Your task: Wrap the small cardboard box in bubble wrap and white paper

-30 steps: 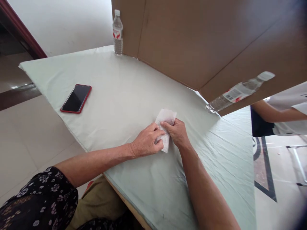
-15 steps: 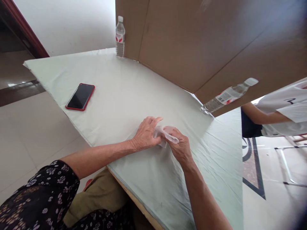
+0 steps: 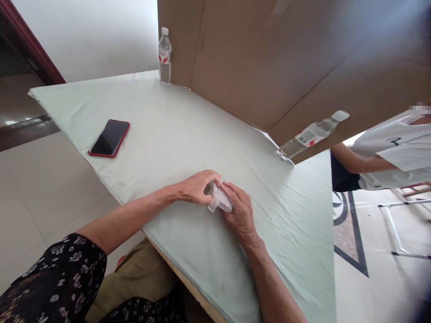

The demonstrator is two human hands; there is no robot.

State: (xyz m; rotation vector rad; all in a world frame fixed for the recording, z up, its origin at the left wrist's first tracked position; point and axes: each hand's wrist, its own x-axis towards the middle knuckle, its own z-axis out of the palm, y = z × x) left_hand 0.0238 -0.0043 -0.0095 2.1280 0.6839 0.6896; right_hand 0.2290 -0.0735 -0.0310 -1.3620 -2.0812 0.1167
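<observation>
Between my two hands is a crumpled piece of thin, translucent white plastic (image 3: 221,199), just above or on the cloth-covered table; I cannot tell whether it touches. My right hand (image 3: 239,211) is closed round its right side, with the palm turned toward the left. My left hand (image 3: 198,187) curls in from the other side, thumb and fingertips pinching at the left edge of the plastic, with a gap inside the curve. One small flap of the plastic hangs below the left thumb. The fingertips are partly hidden.
A phone in a red case (image 3: 109,138) lies on the pale green tablecloth (image 3: 151,121) at left. A large cardboard panel (image 3: 235,58) stands behind, with an upright water bottle (image 3: 164,56) and a tilted one (image 3: 311,134) against it. Another person's arm (image 3: 363,163) shows at right.
Both hands have come slightly left and closer together. The plastic, more spread before, is now bunched between them. The left fingers have curled in, and the view has shifted a little.
</observation>
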